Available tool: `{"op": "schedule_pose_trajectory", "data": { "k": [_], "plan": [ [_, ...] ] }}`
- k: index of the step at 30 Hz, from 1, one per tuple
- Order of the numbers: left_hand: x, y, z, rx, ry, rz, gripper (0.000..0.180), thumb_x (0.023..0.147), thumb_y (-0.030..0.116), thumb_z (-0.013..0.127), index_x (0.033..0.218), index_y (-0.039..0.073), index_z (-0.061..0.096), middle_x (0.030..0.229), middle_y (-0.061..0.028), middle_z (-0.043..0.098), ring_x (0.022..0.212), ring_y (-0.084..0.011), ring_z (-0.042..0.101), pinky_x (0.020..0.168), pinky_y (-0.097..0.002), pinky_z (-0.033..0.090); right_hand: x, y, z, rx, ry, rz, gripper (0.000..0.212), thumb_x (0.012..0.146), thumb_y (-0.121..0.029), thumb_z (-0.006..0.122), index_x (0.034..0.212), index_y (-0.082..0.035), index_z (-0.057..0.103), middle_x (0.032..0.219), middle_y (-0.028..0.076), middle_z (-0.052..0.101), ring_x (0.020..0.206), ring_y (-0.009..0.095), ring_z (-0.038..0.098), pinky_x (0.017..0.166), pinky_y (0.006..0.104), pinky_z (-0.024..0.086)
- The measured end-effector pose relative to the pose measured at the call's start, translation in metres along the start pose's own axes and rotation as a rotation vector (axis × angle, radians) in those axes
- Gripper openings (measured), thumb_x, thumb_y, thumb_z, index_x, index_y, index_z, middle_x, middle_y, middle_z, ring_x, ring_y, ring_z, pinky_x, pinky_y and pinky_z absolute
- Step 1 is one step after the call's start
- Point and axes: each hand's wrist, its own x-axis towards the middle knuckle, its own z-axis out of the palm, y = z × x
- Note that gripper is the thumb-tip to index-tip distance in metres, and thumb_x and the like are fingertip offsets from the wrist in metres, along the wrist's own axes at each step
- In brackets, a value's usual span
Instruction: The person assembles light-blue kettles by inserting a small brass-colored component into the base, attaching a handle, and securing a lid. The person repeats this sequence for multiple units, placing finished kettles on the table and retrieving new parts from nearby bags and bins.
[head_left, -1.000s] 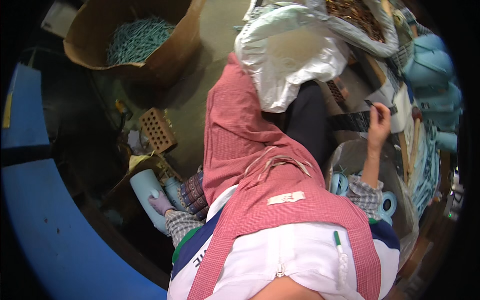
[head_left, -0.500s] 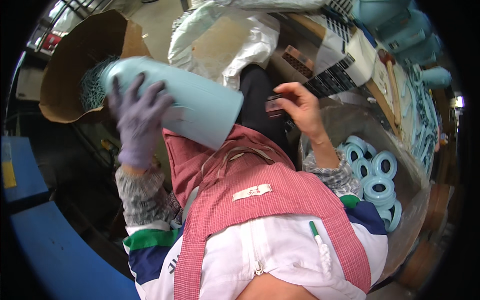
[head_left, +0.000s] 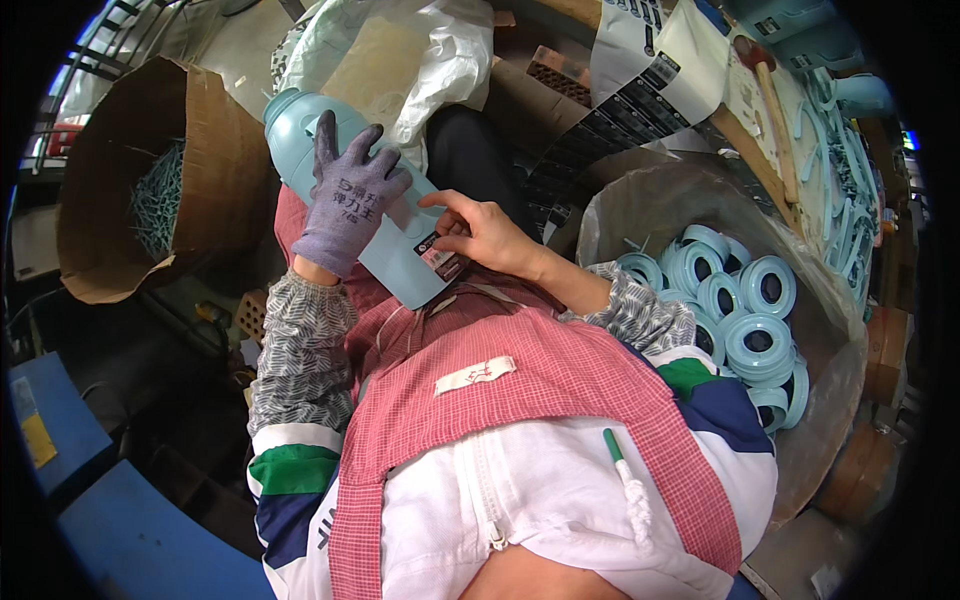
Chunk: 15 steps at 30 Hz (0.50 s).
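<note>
A light blue plastic bottle lies tilted across my lap, its neck end toward the far left. My left hand, in a grey-purple glove, steadies it with fingers spread over its upper side. On the bottle's near end sits a small dark-and-pink label, lying flat against the surface. My bare right hand is at that label, index finger stretched out and the other fingers partly bent. Nothing shows between its fingers; the thumb tip is close to the label's edge.
A cardboard drum with blue plastic scraps stands at left. At right, a clear-lined bin holds several blue rings. A strip of labels hangs from the bench beside a wooden-handled mallet. Blue boxes stand lower left.
The bottle has come nearer and turned steeper on my lap. The label, held in my right hand before, is now on the bottle. My right hand has moved left to it.
</note>
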Motion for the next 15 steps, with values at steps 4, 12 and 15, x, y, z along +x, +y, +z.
{"op": "schedule_pose_trajectory", "data": {
  "k": [4, 12, 15],
  "plan": [
    [-0.003, -0.001, 0.001, -0.017, -0.009, -0.005, 0.034, 0.062, 0.003, 0.060, 0.091, 0.018, 0.064, 0.107, -0.0035, 0.058, 0.116, -0.0264, 0.047, 0.105, -0.0584, 0.024, 0.000, -0.001, 0.002, -0.041, 0.000, -0.014, 0.045, 0.076, -0.004, 0.067, 0.118, -0.005, 0.050, 0.072, 0.007, 0.059, 0.066, 0.014, 0.058, 0.066, 0.0254, 0.046],
    [-0.022, -0.158, 0.043, -0.450, 0.689, -0.834, 0.044, 0.078, 0.015, 0.070, 0.115, -0.001, 0.053, 0.104, -0.0142, 0.058, 0.098, -0.0237, 0.055, 0.082, -0.0351, 0.045, -0.003, 0.006, 0.019, -0.520, 0.241, -0.224, 0.050, 0.074, -0.020, 0.072, 0.115, -0.007, 0.047, 0.085, 0.007, 0.052, 0.076, 0.020, 0.055, 0.071, 0.0307, 0.047],
    [-0.043, -0.219, 0.113, -1.450, 0.306, -1.091, 0.039, 0.084, 0.029, 0.066, 0.106, -0.002, 0.061, 0.087, -0.0057, 0.062, 0.085, -0.0142, 0.055, 0.077, -0.0250, 0.043, 0.008, 0.036, 0.010, -0.489, 0.255, -0.181, 0.042, 0.075, -0.025, 0.071, 0.107, -0.006, 0.053, 0.093, 0.009, 0.053, 0.084, 0.024, 0.055, 0.076, 0.0339, 0.046]
  ]
}}
